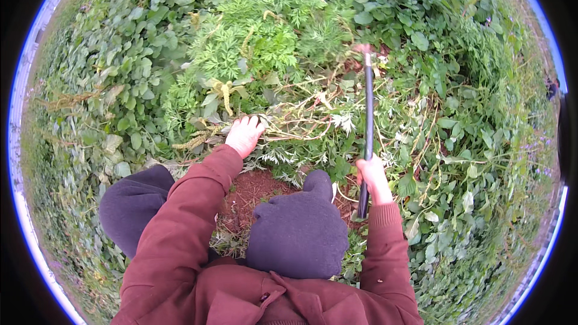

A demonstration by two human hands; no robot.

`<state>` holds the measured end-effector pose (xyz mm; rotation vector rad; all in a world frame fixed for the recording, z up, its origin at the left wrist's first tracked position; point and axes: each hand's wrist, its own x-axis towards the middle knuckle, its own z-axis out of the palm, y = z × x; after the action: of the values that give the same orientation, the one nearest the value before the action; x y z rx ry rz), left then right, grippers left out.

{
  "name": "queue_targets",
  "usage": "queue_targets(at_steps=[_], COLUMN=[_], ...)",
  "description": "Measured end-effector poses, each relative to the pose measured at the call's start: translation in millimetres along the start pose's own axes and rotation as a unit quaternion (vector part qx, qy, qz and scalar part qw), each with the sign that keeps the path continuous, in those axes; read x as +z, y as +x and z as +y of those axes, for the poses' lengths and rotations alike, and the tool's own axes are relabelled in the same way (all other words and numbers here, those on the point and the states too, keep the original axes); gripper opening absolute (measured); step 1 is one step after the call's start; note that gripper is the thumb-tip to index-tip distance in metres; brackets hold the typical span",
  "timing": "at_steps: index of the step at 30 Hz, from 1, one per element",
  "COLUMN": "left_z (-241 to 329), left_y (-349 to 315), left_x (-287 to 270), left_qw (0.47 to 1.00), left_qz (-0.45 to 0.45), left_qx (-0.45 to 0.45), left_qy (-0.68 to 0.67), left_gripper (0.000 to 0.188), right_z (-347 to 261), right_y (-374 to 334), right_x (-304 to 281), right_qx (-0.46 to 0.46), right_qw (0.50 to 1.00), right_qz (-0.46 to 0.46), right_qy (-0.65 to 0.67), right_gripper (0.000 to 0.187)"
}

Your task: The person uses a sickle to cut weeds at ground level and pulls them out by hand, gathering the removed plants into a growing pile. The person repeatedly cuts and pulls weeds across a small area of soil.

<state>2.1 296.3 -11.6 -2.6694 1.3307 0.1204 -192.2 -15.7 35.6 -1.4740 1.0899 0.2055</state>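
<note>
My right hand is wrapped round the lower part of a black, straight-handled tool. The shaft points away from me, and its small head is blurred among the leaves at the far end, so its exact kind is hard to make out. My left hand is closed on a bunch of pale weed stems that lie sideways to the right of it. Just beyond these stems grows a bushy weed with feathery green leaves. A drooping yellowish seed spike hangs near my left fingers.
Reddish bare soil shows between my dark-trousered knees. Dense broad-leaved plants cover the ground at the left, and more greenery spreads at the right. Loose leaves and stems lie to the right of the tool.
</note>
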Motion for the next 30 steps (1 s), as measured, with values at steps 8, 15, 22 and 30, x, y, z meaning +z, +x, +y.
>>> queue_targets(at_steps=[8,15,22,30], left_z=[6,2,10,33], left_y=[-15,-36,-71,-47], left_x=[-35,-76,-86,-64], left_qw=[0.997,0.979,0.984,0.974], left_qz=[0.076,0.176,0.150,0.199], left_qx=[0.014,0.073,0.021,0.067], left_qy=[-0.020,-0.066,-0.091,-0.085], left_gripper=[0.036,0.029,0.070,0.075], right_z=[14,6,-74,-79], right_y=[-164,-276,-362,-406], right_x=[-45,-38,-30,-60], right_qx=[0.059,-0.001,-0.018,0.020], right_qw=[0.998,0.993,0.932,0.839], right_qz=[0.017,0.047,0.052,0.033], right_qy=[0.003,-0.112,-0.357,-0.543], right_gripper=[0.009,0.016,0.021,0.016])
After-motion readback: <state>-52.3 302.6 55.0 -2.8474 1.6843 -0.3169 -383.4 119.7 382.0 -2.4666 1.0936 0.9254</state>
